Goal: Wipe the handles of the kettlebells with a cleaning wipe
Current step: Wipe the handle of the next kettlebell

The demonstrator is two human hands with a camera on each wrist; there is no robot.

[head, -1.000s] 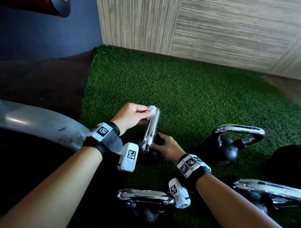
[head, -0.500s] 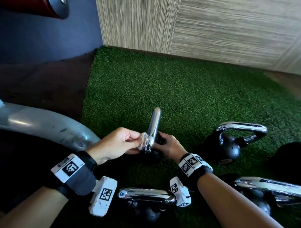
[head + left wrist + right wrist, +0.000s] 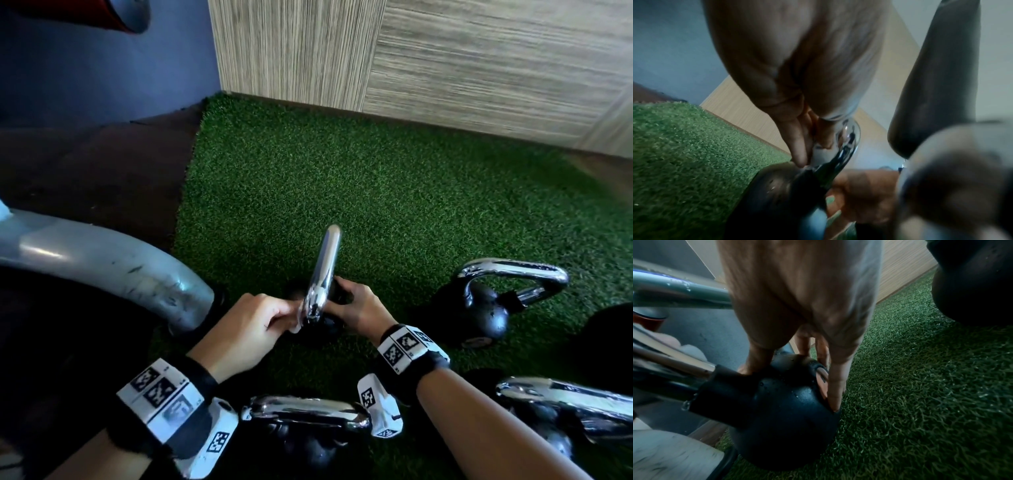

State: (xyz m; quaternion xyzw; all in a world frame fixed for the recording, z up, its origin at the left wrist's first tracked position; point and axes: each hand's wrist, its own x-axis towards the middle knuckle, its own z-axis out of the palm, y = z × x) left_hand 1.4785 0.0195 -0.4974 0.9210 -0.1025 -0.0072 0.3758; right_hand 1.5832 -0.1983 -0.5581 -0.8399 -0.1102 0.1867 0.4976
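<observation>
Kettlebell [image 3: 329, 325] steadied by right hand [image 3: 359, 308]; left hand [image 3: 246, 329] pinches wipe [image 3: 297, 325] against its handle [image 3: 323, 270].

No word, brand or number can be read anywhere. The white wristbands [image 3: 407, 346] and the small white camera housings [image 3: 376, 407] below them carry only black-and-white square code markers. A round label on the far kettlebell [image 3: 479, 318] is too small to read.

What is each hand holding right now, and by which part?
The left hand pinches the cleaning wipe against the lower end of the chrome handle. The right hand grips that kettlebell's black ball, steadying it on the turf.
</observation>
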